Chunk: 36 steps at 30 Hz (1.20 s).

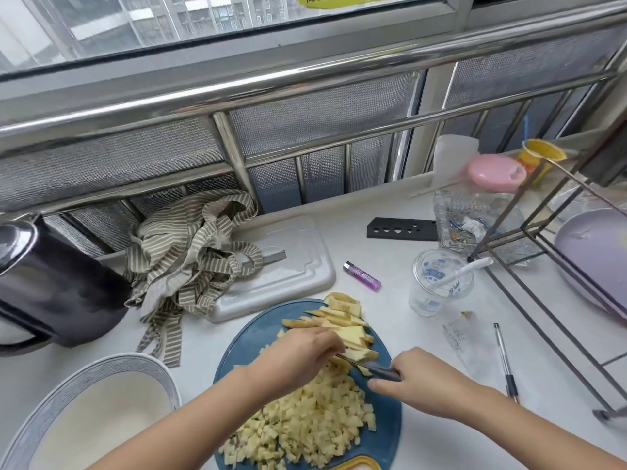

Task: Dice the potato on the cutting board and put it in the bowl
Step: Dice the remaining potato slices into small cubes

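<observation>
A round blue cutting board (386, 422) lies at the front of the counter. A heap of diced potato (305, 422) covers its near half. Long potato strips (342, 320) lie across its far edge. My left hand (298, 354) presses down on the near ends of the strips with curled fingers. My right hand (417, 378) grips the dark handle of a knife (366, 366), whose blade runs under my left fingers into the strips. A white bowl (152, 371) with a blue patterned rim stands left of the board; nothing shows inside it.
A dark kettle (51, 286) stands at far left. A striped cloth (190, 256) lies over a white tray (298, 266) behind the board. A purple lighter (362, 276), plastic cup (437, 283), pen (505, 361), clear jar (475, 218) and metal rack (543, 300) crowd the right.
</observation>
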Each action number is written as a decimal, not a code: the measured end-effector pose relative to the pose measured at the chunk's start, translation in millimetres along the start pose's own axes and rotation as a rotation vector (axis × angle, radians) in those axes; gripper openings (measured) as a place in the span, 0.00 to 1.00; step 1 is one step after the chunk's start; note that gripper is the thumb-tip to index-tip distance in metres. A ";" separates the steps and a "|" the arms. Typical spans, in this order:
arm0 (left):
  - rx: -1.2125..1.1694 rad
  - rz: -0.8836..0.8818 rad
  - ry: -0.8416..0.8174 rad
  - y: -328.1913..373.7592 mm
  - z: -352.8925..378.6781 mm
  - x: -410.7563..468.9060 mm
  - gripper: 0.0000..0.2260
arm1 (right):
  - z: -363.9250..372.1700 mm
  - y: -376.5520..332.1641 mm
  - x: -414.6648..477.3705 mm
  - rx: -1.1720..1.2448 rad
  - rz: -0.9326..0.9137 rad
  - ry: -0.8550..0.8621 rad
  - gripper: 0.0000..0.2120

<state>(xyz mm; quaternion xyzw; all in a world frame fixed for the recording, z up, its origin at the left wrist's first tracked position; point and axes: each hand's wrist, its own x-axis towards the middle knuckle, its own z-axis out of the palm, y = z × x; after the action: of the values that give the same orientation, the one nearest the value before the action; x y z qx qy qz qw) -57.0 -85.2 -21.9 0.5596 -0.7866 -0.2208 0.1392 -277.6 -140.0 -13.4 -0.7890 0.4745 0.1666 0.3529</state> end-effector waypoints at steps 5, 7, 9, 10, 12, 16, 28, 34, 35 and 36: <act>-0.074 -0.119 -0.164 3.3 -1.6 18.3 0.07 | 3.3 -1.6 4.1 -0.185 -0.043 0.010 0.24; -0.157 -0.187 -0.200 4.5 -1.8 29.3 0.05 | 5.3 -1.3 5.2 -0.223 -0.062 0.020 0.24; -0.204 -0.228 -0.220 7.2 -0.7 38.2 0.04 | 7.7 -3.1 5.7 -0.253 -0.085 0.033 0.24; -0.200 -0.241 -0.233 8.7 0.7 42.8 0.04 | 8.9 -2.9 5.4 -0.268 -0.093 0.037 0.24; -0.174 -0.244 -0.263 10.0 1.8 48.7 0.04 | 10.3 -1.6 4.7 -0.280 -0.096 0.045 0.23; -0.276 -0.280 -0.319 2.9 -4.1 52.9 0.06 | 4.8 2.6 2.5 -0.254 -0.073 0.099 0.21; -0.122 -0.278 -0.308 -6.1 -1.5 59.9 0.02 | -0.5 9.3 -0.2 -0.334 -0.129 0.136 0.22; -0.007 -0.297 -0.309 -13.4 2.1 52.7 0.07 | -18.1 42.9 -24.8 -0.326 -0.041 0.103 0.21; -0.017 -0.303 -0.270 -14.2 0.7 50.9 0.07 | -21.5 50.3 -29.3 -0.306 -0.015 0.095 0.22; -0.024 -0.307 -0.226 -15.0 -1.1 49.2 0.07 | -24.4 57.5 -33.4 -0.272 0.009 0.091 0.22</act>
<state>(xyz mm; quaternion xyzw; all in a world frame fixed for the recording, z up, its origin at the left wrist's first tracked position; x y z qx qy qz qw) -60.7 -135.9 -29.9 0.6430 -0.6999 -0.3102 0.0213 -345.6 -153.6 0.5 -0.8342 0.4666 0.1949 0.2198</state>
